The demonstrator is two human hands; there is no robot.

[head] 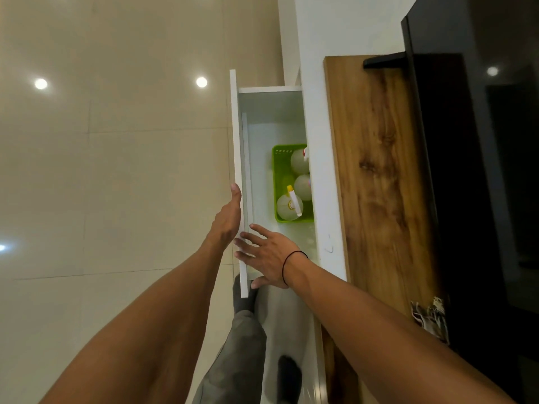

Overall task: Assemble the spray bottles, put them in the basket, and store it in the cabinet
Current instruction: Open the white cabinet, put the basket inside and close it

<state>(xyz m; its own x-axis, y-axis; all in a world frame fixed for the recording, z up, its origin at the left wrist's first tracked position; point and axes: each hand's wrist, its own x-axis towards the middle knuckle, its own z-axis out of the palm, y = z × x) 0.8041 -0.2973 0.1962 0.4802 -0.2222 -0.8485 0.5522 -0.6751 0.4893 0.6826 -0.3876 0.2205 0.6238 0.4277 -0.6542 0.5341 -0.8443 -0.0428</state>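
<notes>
Now, step in hand: the last one by my reading, storing; the green basket already sits inside the pulled-out white drawer of the cabinet, so closing appears to be what remains.
Basket contents: 3 spray bottles stand in it, seen from above; the near one shows a white trigger head with a yellow tip, the far one a red-tipped head, and the middle one's top is hidden under the cabinet edge.
Basket position: on the drawer floor, toward the cabinet side, partly tucked beneath the white top edge.
Left hand: flat and open, palm pressed against the outer face of the drawer front, fingers extended, holding nothing.
Right hand: fingers spread, resting on the near end of the drawer front from the inner side, gripping no object; a black band circles the wrist.
Surroundings: a wood-grain panel runs beside the cabinet; pale floor tiles lie below.
Next move calls for: a steady, even push on the front toward the cabinet, with the right hand's fingers drawn clear first so they are not pinched, and gentle enough that the bottles stay upright.
</notes>
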